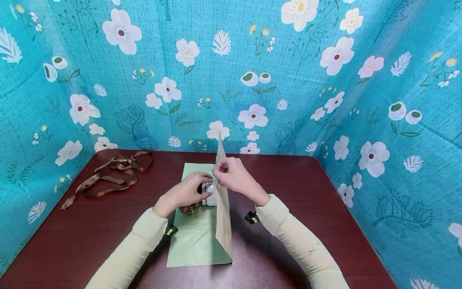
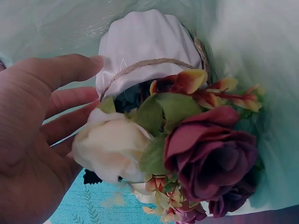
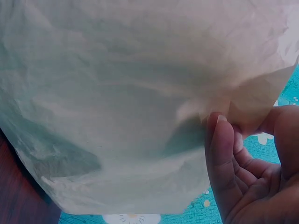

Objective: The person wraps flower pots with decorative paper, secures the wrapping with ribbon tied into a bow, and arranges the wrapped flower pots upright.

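Note:
A sheet of pale green wrapping paper [image 1: 196, 249] lies on the table, its right side raised upright. On it lies a potted bunch of artificial flowers; its white pot [image 2: 147, 42] has twine round it, and a cream rose [image 2: 112, 147] and a dark red rose [image 2: 212, 151] show. My left hand [image 1: 185, 190] is beside the pot, thumb tip at its side and fingers loosely extended. With thumb and fingertips, my right hand [image 1: 234, 176] pinches the edge of the raised paper. In the right wrist view, the paper [image 3: 117, 93] hides the pot and flowers.
A loose brown ribbon [image 1: 119, 164] lies in loops at the table's back left. The dark red table [image 1: 288, 176] meets a blue floral cloth [image 1: 223, 72] at the back and sides.

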Available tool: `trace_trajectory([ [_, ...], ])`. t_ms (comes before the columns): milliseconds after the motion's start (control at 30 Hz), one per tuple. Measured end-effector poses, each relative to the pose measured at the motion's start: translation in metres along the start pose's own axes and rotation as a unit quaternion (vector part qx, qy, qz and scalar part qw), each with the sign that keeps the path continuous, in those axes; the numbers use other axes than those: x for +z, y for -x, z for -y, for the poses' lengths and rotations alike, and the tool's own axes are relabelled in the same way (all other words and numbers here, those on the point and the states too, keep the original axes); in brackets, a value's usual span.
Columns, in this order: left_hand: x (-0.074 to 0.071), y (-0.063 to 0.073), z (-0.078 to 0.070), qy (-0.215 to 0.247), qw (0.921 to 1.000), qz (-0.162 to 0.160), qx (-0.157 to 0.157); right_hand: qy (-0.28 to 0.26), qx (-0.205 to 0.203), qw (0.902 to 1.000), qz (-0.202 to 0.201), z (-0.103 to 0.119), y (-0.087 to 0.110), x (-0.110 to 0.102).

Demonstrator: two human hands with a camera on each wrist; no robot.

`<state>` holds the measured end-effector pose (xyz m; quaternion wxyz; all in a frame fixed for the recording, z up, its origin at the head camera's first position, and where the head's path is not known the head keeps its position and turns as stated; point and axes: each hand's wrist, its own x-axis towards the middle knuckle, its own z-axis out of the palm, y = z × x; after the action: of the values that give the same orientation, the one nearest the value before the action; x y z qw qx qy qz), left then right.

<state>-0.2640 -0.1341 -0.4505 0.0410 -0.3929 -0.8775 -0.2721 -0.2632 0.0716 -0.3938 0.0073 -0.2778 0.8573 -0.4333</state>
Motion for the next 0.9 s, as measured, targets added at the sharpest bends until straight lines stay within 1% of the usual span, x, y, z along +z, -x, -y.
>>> trace_trajectory([
  [267, 0.0000, 0.0007, 0.0003, 0.007, 1.0000, 0.003, -0.003, 0.001, -0.005, 1.0000, 0.002, -0.0001, -0.0004, 0.0012],
  [500, 0.0002, 0.0027, 0.0028, 0.009, 0.9997, -0.018, 0.014, 0.001, -0.004, 1.0000, 0.008, 0.0000, -0.0018, 0.0024],
  [600, -0.0001, 0.0038, 0.0041, 0.007, 0.9997, -0.025, 0.004, 0.004, 0.002, 0.9999, 0.010, 0.0004, -0.0027, 0.0028],
  [767, -0.0015, 0.0060, 0.0064, 0.007, 0.9989, -0.033, -0.032, 0.014, 0.004, 0.9998, 0.010, 0.0006, -0.0048, 0.0044],
  [833, -0.0013, 0.0073, 0.0076, 0.008, 0.9981, -0.045, -0.040, 0.015, 0.002, 0.9998, 0.012, 0.0011, -0.0057, 0.0053],
  [900, -0.0011, 0.0089, 0.0084, 0.012, 0.9967, -0.066, -0.045, 0.015, 0.000, 0.9998, 0.014, 0.0013, -0.0065, 0.0064],
])
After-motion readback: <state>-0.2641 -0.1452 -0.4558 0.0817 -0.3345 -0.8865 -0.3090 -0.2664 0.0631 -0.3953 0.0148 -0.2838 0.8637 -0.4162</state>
